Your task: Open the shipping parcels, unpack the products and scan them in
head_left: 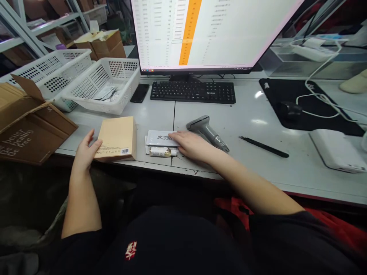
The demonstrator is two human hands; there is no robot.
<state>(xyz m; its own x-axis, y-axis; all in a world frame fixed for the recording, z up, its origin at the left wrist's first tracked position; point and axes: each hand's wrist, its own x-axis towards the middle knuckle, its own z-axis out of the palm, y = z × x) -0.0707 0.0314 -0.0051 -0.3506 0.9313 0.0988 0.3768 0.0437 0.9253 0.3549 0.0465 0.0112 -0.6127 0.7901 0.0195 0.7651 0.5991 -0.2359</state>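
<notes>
My left hand [86, 149] rests against the left side of a tan box [118, 136] near the table's front edge, fingers apart. A barcode label shows on the box's front corner. To the right of the box lies a white packet with dark lettering [161, 138]. My right hand [191, 144] lies over the packet's right end, fingers stretched out flat. Just in front of the packet is a small clear-and-gold tube [161, 152], partly beside my fingers. A grey barcode scanner [208, 131] lies right behind my right hand.
A brown carton [40, 130] stands at the left edge. White baskets [106, 103] sit behind it, one with packets inside. A phone [140, 93], keyboard [192, 92] and monitor [195, 71] are at the back. A black pen-like cutter [263, 147] and white device [338, 149] lie right.
</notes>
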